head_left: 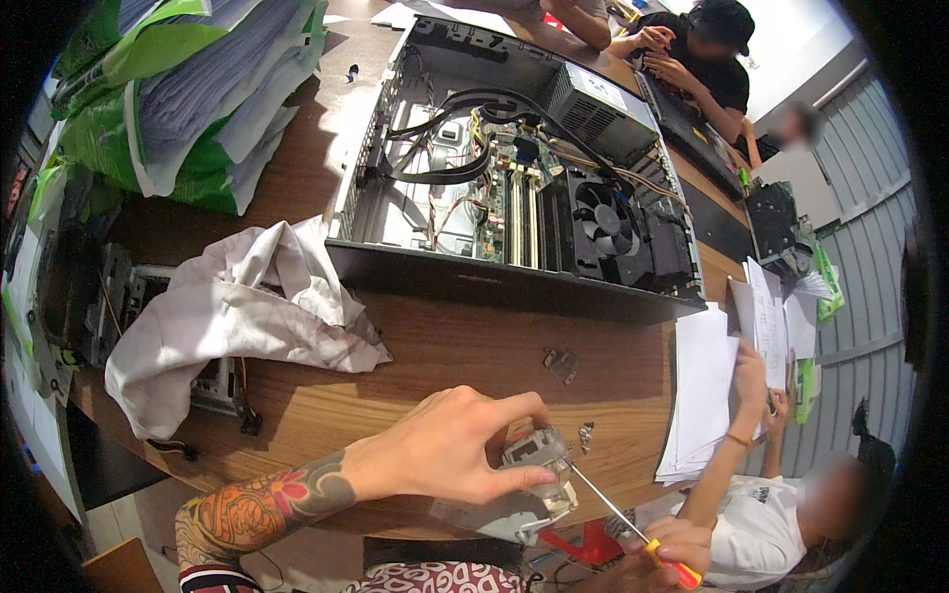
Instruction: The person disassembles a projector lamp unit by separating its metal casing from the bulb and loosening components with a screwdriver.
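My left hand (445, 445) is closed round a small grey-and-clear part (532, 450) of plastic and metal, held over the table's near edge. Below it hangs a pale flat piece (494, 519); whether the two are joined I cannot tell. My right hand (633, 573), low in the picture, grips a screwdriver (605, 497) by its yellow-and-red handle. Its thin shaft slants up to the part, and the tip is at or against its side. Small screws (586, 435) lie just beyond, with a few little metal pieces (560, 365) farther off.
An opened desktop computer case (474, 272) fills the far middle, its fan and cables exposed. At left, a white cloth (247, 306) partly covers a metal frame, near green-wrapped paper stacks (217, 109). Papers (697, 395) lie at right, where another person handles sheets. Others work farther back.
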Demonstrator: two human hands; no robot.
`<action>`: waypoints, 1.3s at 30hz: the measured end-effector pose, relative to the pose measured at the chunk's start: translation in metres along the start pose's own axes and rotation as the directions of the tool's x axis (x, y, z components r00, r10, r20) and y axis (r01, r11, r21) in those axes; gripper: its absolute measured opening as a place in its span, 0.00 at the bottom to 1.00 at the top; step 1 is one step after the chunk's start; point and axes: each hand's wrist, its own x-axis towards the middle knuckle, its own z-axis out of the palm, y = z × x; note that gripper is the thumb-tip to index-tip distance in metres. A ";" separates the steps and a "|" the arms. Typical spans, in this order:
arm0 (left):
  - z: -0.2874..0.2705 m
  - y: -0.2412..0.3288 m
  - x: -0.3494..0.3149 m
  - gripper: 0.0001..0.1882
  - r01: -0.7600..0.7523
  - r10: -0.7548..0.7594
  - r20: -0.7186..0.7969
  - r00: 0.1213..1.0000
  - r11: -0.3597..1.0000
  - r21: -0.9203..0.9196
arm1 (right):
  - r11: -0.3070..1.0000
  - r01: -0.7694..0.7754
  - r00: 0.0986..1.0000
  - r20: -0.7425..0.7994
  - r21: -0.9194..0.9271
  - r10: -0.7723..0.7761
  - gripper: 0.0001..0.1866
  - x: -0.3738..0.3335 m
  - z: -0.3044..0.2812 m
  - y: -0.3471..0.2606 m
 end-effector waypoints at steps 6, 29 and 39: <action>0.003 -0.001 0.002 0.22 -0.044 0.042 -0.130 0.991 0.999 -0.014 | 0.996 -0.069 0.952 -0.301 -0.055 0.050 0.17 -0.003 0.037 0.013; 0.019 0.004 -0.003 0.22 -0.160 0.212 -0.214 0.954 0.959 0.235 | 0.989 -0.148 0.782 -0.615 -0.026 0.101 0.18 -0.004 0.063 0.007; 0.021 0.003 -0.001 0.28 -0.187 0.263 -0.230 0.937 0.934 0.305 | 0.995 -0.094 0.802 -0.590 0.033 0.096 0.16 -0.007 0.059 0.011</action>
